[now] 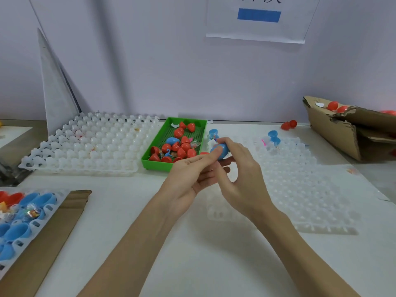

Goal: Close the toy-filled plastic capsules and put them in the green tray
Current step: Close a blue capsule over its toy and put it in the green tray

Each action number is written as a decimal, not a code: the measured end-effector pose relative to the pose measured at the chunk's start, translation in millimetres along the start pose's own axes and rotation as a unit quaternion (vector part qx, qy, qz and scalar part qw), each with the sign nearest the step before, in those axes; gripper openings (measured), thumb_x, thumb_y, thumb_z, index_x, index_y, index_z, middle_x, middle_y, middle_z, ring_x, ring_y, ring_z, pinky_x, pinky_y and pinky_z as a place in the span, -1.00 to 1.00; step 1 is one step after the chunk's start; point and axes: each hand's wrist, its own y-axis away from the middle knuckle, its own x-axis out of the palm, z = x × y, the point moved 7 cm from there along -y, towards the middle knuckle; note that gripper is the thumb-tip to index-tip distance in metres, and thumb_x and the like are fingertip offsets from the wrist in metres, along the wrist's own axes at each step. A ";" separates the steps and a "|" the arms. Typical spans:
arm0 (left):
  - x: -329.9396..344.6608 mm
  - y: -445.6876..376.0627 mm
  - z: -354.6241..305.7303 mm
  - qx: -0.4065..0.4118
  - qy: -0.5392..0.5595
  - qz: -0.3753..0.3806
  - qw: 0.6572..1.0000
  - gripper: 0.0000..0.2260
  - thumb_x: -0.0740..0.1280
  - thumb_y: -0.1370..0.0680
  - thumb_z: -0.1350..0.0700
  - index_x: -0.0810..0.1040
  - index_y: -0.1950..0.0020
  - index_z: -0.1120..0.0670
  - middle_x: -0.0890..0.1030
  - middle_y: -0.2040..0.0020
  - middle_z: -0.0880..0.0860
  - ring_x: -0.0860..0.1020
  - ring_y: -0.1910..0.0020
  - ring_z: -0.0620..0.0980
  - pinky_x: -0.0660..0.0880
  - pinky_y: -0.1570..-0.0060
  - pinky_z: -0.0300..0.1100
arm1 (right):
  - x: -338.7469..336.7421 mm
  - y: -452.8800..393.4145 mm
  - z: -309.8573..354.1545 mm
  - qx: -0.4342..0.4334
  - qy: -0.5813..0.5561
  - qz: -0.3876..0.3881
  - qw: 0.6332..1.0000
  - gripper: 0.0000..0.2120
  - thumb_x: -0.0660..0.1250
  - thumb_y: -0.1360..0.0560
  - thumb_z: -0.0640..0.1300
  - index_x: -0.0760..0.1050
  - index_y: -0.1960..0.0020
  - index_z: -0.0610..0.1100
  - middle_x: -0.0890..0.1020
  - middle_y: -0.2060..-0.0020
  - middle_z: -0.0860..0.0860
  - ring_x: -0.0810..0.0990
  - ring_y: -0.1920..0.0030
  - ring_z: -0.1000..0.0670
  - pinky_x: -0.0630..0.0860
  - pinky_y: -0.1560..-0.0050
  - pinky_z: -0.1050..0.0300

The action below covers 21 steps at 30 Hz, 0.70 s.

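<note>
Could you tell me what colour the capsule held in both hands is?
Blue; the capsule shows in the head view.

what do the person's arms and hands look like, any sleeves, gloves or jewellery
Both forearms are bare up to the bottom edge of the picture, with no sleeve in view. The left hand and the right hand wear no gloves. No ring, watch or bracelet shows on the fingers or wrists. The fingernails that show look short and unpainted.
</note>
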 end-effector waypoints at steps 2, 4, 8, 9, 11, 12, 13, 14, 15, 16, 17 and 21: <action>7.3 1.3 10.7 -0.071 0.068 0.029 0.995 -0.70 0.55 -0.44 0.00 0.78 -0.08 0.15 0.75 -0.10 0.14 0.75 0.04 -0.01 0.67 0.10 -0.21 | 0.0 0.3 0.3 0.011 -0.014 -0.010 1.000 -0.57 0.43 -0.51 -0.29 0.47 -0.35 -0.14 0.61 -0.07 0.02 0.59 -0.01 0.07 0.46 -0.06 0.38; 14.0 3.6 18.0 -0.120 0.128 0.055 0.983 -0.68 0.57 -0.44 -0.01 0.78 -0.11 0.13 0.75 -0.14 0.10 0.75 0.04 -0.01 0.67 0.12 -0.19 | -2.1 0.8 0.1 0.026 -0.024 -0.039 0.999 -0.58 0.44 -0.46 -0.33 0.51 -0.29 -0.12 0.62 -0.01 0.04 0.60 0.09 0.06 0.48 0.06 0.39; 19.4 3.0 18.1 -0.102 0.108 0.083 0.985 -0.75 0.53 -0.49 -0.01 0.79 -0.08 0.10 0.75 -0.14 0.10 0.75 -0.02 0.02 0.66 0.06 -0.18 | -2.8 1.4 -1.7 0.045 -0.025 -0.043 0.998 -0.61 0.37 -0.48 -0.41 0.53 -0.26 -0.15 0.62 -0.06 0.06 0.59 0.06 0.13 0.47 0.13 0.36; 18.0 1.6 15.2 -0.076 0.081 0.076 0.991 -0.76 0.52 -0.50 -0.01 0.79 -0.05 0.12 0.75 -0.11 0.12 0.75 -0.01 0.02 0.66 0.05 -0.20 | -1.5 1.1 -0.3 0.037 -0.023 -0.033 0.998 -0.61 0.34 -0.49 -0.44 0.52 -0.27 -0.18 0.62 -0.07 0.04 0.58 0.06 0.15 0.47 0.10 0.36; 13.8 -0.7 7.0 -0.016 0.033 0.053 0.998 -0.65 0.51 -0.50 -0.02 0.74 -0.11 0.24 0.75 -0.03 0.17 0.74 0.03 0.04 0.65 0.03 -0.19 | -2.0 -1.1 4.4 0.012 -0.012 -0.034 0.999 -0.62 0.30 -0.50 -0.46 0.51 -0.28 -0.23 0.62 -0.08 -0.02 0.59 0.04 0.11 0.52 0.06 0.31; 13.2 -1.0 3.9 0.008 0.017 0.046 0.999 -0.56 0.52 -0.49 -0.04 0.70 -0.16 0.30 0.75 -0.02 0.18 0.74 0.04 0.05 0.66 0.00 -0.17 | -4.2 -2.5 6.8 0.001 -0.005 -0.043 0.999 -0.62 0.30 -0.50 -0.47 0.51 -0.28 -0.25 0.62 -0.09 -0.04 0.60 0.03 0.05 0.55 0.05 0.27; 13.4 -0.7 2.3 0.026 0.005 0.043 0.999 -0.51 0.52 -0.49 -0.06 0.67 -0.19 0.32 0.74 -0.01 0.19 0.73 0.04 0.07 0.67 -0.03 -0.14 | -6.3 -3.2 9.0 -0.007 0.002 -0.053 0.999 -0.62 0.29 -0.50 -0.47 0.51 -0.28 -0.25 0.62 -0.08 -0.05 0.61 0.03 0.02 0.58 0.05 0.22; 13.8 -0.4 2.1 0.042 -0.006 0.037 0.998 -0.51 0.51 -0.49 -0.07 0.67 -0.19 0.31 0.74 -0.01 0.19 0.73 0.04 0.07 0.67 -0.04 -0.13 | -7.4 -3.5 10.9 -0.012 0.008 -0.058 0.998 -0.61 0.28 -0.49 -0.47 0.51 -0.28 -0.25 0.62 -0.07 -0.05 0.61 0.04 0.01 0.60 0.05 0.17; 14.1 0.1 2.3 0.055 -0.016 0.030 0.998 -0.55 0.50 -0.50 -0.08 0.69 -0.15 0.29 0.74 0.01 0.18 0.73 0.06 0.06 0.67 -0.01 -0.15 | -7.7 -3.6 11.7 -0.012 0.014 -0.058 0.998 -0.61 0.28 -0.49 -0.47 0.51 -0.28 -0.24 0.62 -0.06 -0.05 0.60 0.06 0.02 0.60 0.05 0.14; 14.6 0.5 2.4 0.065 -0.024 0.020 0.997 -0.60 0.49 -0.53 -0.07 0.71 -0.10 0.27 0.75 0.05 0.16 0.73 0.10 0.04 0.65 0.06 -0.18 | -7.6 -3.7 11.0 -0.009 0.019 -0.054 0.998 -0.62 0.28 -0.50 -0.46 0.51 -0.28 -0.24 0.61 -0.05 -0.04 0.59 0.07 0.05 0.60 0.05 0.13; 14.5 0.8 2.6 0.073 -0.032 0.010 0.997 -0.64 0.47 -0.55 -0.07 0.72 -0.06 0.25 0.75 0.07 0.16 0.73 0.12 0.02 0.64 0.11 -0.21 | -7.3 -3.8 9.5 -0.002 0.022 -0.050 0.998 -0.63 0.29 -0.50 -0.45 0.51 -0.28 -0.23 0.62 -0.05 -0.03 0.58 0.08 0.09 0.60 0.05 0.18; 15.4 1.5 -0.7 0.078 -0.059 0.020 0.995 -0.61 0.36 -0.64 -0.13 0.75 -0.10 0.18 0.75 -0.04 0.20 0.73 -0.01 0.05 0.65 -0.02 -0.16 | -11.1 -3.5 4.8 0.023 0.008 -0.084 0.996 -0.73 0.41 -0.52 -0.34 0.56 -0.21 -0.21 0.65 0.01 -0.02 0.60 0.11 0.20 0.46 0.11 0.49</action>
